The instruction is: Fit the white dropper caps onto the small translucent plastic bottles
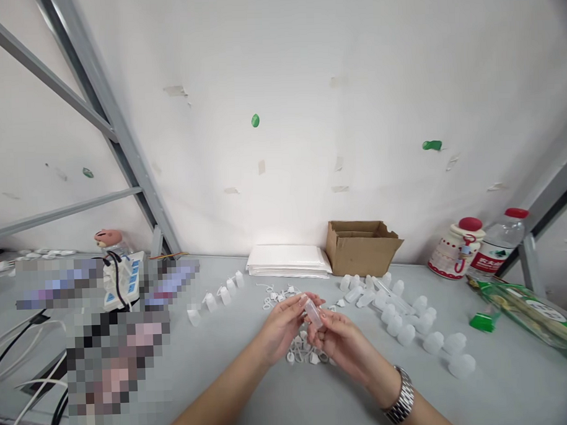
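Note:
A small translucent plastic bottle (pixel 314 314) is between my two hands above the middle of the table, tilted with its upper end to the left. My left hand (pixel 285 321) pinches at its top end; whether a cap is there is hidden by the fingers. My right hand (pixel 341 337) grips the bottle's body from the right. Beneath and behind the hands lie white caps with looped cords (pixel 301 351). To the left, several white capped bottles (pixel 210 300) stand in a slanting row. On the right, many translucent bottles (pixel 406 335) are spread out, some upright and some lying.
A stack of white sheets or envelopes (pixel 288 262) and an open cardboard box (pixel 363 250) stand by the wall. At right are a white jug (pixel 452 253), a water bottle (pixel 498 242) and a green packet (pixel 533 309). A power strip (pixel 123 283) with cables is at left.

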Available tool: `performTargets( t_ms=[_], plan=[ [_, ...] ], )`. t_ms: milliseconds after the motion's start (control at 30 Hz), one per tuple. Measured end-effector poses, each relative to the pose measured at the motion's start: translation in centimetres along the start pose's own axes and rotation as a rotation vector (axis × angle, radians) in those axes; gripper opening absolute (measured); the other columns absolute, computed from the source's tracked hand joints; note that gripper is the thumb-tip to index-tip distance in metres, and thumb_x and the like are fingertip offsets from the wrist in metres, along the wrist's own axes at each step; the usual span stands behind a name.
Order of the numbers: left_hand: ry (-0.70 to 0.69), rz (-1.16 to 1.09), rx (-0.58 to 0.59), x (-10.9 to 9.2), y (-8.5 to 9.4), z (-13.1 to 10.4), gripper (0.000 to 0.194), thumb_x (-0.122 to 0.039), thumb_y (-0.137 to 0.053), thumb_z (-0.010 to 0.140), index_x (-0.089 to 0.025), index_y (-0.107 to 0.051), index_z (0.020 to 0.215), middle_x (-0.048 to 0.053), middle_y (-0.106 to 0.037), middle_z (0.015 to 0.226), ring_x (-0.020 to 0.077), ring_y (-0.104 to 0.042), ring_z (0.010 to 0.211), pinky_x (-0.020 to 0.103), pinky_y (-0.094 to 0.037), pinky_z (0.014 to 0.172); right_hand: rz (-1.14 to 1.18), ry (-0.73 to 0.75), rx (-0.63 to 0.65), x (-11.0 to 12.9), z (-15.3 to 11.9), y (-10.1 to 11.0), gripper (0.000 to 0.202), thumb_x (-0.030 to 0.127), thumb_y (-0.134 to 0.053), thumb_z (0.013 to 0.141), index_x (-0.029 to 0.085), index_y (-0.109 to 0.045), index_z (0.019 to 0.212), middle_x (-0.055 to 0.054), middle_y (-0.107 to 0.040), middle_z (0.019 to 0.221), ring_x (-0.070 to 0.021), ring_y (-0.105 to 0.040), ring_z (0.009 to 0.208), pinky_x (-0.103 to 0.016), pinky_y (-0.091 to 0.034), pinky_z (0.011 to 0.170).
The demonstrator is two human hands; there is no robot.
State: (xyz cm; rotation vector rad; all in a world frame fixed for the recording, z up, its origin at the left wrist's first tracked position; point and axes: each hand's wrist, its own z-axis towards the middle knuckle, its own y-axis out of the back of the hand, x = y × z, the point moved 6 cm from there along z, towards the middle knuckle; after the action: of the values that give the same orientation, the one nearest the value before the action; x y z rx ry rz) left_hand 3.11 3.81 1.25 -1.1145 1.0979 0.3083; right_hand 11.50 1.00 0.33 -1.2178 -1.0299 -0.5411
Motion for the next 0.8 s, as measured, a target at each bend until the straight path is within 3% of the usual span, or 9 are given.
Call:
performTargets(
  t_ms=[167,300,567,667,800],
  plan=[
    [-0.015,0.047,-0.062,-0.4,0.6,0.1,0.034,-0.041,-0.063,0.071,-0.012,-0.064,0.09,0.009,-0.061,0.087,0.0144,-0.053,0.066,0.026,-0.038,0.058,-0.263,0.078,-0.122,0.6,0.0,0.0,0.039,0.051,-0.063,0.069,0.016,-0.062,0.086,-0.004,-0.063,0.073,-0.0159,-0.056,0.064,-0.03,-0.044,0.065],
    [-0.032,0.026,-0.058,0.0,0.7,0.4,0.032,-0.042,-0.06,0.074,-0.012,-0.064,0.084,0.008,-0.059,0.089,0.0124,-0.05,0.065,0.024,-0.034,0.054,-0.357,0.148,-0.234,0.5,0.0,0.8,0.04,0.052,-0.066,0.065,0.017,-0.063,0.083,-0.003,-0.064,0.071,-0.0182,-0.059,0.068,-0.031,-0.046,0.066],
    [-0.004,0.022,-0.054,0.8,0.7,0.5,0.037,-0.043,-0.061,0.073,-0.013,-0.064,0.095,0.012,-0.061,0.092,0.0131,-0.052,0.061,0.025,-0.036,0.052,-0.345,0.166,-0.187,0.0,0.3,1.1,0.034,0.05,-0.059,0.074,0.016,-0.059,0.069,-0.002,-0.062,0.065,-0.0148,-0.055,0.062,-0.028,-0.043,0.063],
    [-0.008,0.045,-0.04,0.8,0.6,0.5,0.04,-0.043,-0.06,0.074,-0.012,-0.063,0.099,0.013,-0.062,0.092,0.0138,-0.053,0.062,0.026,-0.037,0.053,-0.347,0.164,-0.185,-0.1,0.3,1.1,0.036,0.051,-0.059,0.074,0.015,-0.058,0.069,-0.003,-0.062,0.065,-0.0154,-0.055,0.061,-0.029,-0.044,0.063],
    [-0.028,0.138,-0.042,0.6,0.7,0.5,0.039,-0.04,-0.059,0.076,-0.011,-0.063,0.102,0.013,-0.064,0.094,0.0186,-0.056,0.078,0.029,-0.04,0.069,-0.532,0.249,-0.315,0.6,-0.4,1.4,0.033,0.049,-0.057,0.076,0.016,-0.06,0.077,-0.003,-0.062,0.067,-0.0176,-0.056,0.065,-0.029,-0.043,0.063]
  ],
)
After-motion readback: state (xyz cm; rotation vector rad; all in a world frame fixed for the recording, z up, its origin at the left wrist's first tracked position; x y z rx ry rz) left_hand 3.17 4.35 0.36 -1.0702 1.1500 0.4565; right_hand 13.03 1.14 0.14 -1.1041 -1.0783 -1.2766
